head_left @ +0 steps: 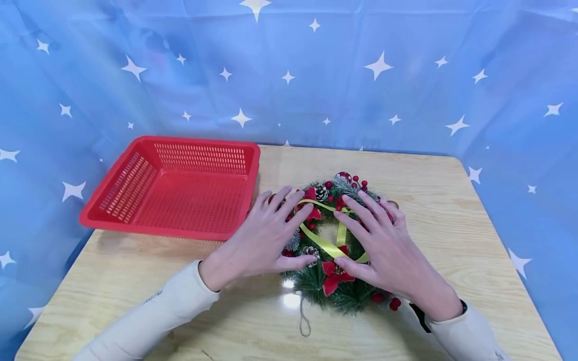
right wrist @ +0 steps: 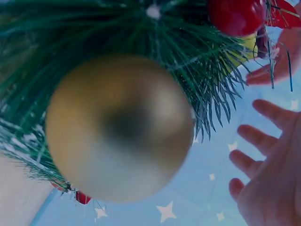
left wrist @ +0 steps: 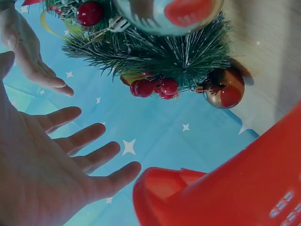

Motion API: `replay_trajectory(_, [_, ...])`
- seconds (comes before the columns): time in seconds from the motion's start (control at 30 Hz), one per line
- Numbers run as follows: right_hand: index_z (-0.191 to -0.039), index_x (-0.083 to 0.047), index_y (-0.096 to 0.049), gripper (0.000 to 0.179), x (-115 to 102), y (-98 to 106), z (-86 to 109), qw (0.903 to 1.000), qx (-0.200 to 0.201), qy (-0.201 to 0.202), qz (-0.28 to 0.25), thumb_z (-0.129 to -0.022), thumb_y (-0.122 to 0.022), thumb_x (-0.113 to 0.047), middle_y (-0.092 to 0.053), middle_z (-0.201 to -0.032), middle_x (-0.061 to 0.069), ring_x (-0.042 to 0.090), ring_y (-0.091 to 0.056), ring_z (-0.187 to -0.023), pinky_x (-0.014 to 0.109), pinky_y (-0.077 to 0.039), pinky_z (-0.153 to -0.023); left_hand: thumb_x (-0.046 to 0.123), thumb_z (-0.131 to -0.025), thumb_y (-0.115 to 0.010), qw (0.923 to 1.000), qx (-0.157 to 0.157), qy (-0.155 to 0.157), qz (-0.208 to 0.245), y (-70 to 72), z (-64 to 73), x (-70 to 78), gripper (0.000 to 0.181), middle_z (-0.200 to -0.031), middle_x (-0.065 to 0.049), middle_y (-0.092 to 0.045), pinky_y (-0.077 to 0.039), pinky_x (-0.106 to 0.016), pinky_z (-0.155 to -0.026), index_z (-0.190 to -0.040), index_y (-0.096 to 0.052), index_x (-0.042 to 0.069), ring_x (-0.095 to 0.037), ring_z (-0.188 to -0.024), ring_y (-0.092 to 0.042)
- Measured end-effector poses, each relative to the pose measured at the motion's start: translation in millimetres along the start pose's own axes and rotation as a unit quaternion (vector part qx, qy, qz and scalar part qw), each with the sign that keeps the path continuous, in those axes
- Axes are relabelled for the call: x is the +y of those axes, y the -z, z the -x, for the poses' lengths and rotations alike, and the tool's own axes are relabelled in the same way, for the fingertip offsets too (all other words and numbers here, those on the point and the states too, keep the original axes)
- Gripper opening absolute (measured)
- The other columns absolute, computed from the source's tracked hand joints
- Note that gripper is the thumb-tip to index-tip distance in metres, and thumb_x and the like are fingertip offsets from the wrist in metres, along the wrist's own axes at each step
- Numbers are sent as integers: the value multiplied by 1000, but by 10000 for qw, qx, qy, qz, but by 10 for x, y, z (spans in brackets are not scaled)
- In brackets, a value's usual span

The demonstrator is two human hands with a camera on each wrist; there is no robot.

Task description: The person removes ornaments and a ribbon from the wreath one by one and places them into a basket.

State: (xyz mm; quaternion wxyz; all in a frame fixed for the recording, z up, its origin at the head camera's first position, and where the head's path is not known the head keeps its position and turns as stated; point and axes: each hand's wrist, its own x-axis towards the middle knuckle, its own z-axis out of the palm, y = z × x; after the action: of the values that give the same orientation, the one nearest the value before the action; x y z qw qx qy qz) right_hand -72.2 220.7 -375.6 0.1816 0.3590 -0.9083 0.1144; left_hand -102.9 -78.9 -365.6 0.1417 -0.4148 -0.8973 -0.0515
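Note:
A green Christmas wreath [head_left: 311, 288] lies on the table, dressed with red flowers, pine cones, berries and baubles. Across its middle runs a loose yellow ribbon [head_left: 326, 245]. Over the wreath's left side is my left hand [head_left: 266, 238], its fingers spread and holding nothing. My right hand [head_left: 388, 245] is spread over the right side, likewise holding nothing. In the left wrist view, the left palm [left wrist: 47, 165] shows apart from the greenery. A gold bauble [right wrist: 120, 129] fills much of the right wrist view, with the right palm [right wrist: 277, 183] beside it. Both hands cover parts of the wreath.
A red plastic basket [head_left: 158, 230] with slotted walls stands left of the wreath, close to my left hand. A thin cord loop [head_left: 305, 323] lies in front of the wreath on the wooden table [head_left: 460, 240]. Behind hangs a blue star-patterned cloth [head_left: 289, 100].

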Motion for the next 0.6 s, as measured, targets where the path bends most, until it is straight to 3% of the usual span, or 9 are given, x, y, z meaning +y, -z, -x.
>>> replay_trajectory(0.2, [-158,-11,-56,85,-12,-28,87,9997,31,-171,-193,-106,-42,-76,-36,-172,15,42,-29,-159,74,-23,-115,73,-93,-68,9982,453,165,354,-50,140,-7,92,-160,-18,-49,-46,-61,-111,-156,-55,8,-40,-147,-45])
replay_trajectory(0.33, [-157,-9,-56,85,-8,-56,193,9988,142,-325,-333,-106,-43,-75,-39,-170,18,42,-33,-156,74,-29,-109,60,-93,-76,9931,731,273,870,-91,257,-3,88,-156,-18,-52,-49,-59,-111,-157,-52,4,-37,-144,-49])
replay_trajectory(0.5, [-162,-10,-51,86,2,-95,333,9966,91,-583,-571,-106,-44,-75,-38,-170,18,43,-37,-152,72,-32,-105,48,-95,-79,9848,698,337,1553,-171,374,5,86,-159,-17,-49,-46,-57,-116,-161,-46,2,-33,-146,-47])
replay_trajectory(0.6, [-166,-12,-45,88,0,-120,397,9946,-9,-782,-684,-104,-50,-74,-37,-171,17,44,-37,-151,72,-30,-107,45,-95,-80,9826,643,425,1691,-236,441,14,87,-159,-18,-48,-44,-55,-118,-161,-44,1,-33,-147,-47])
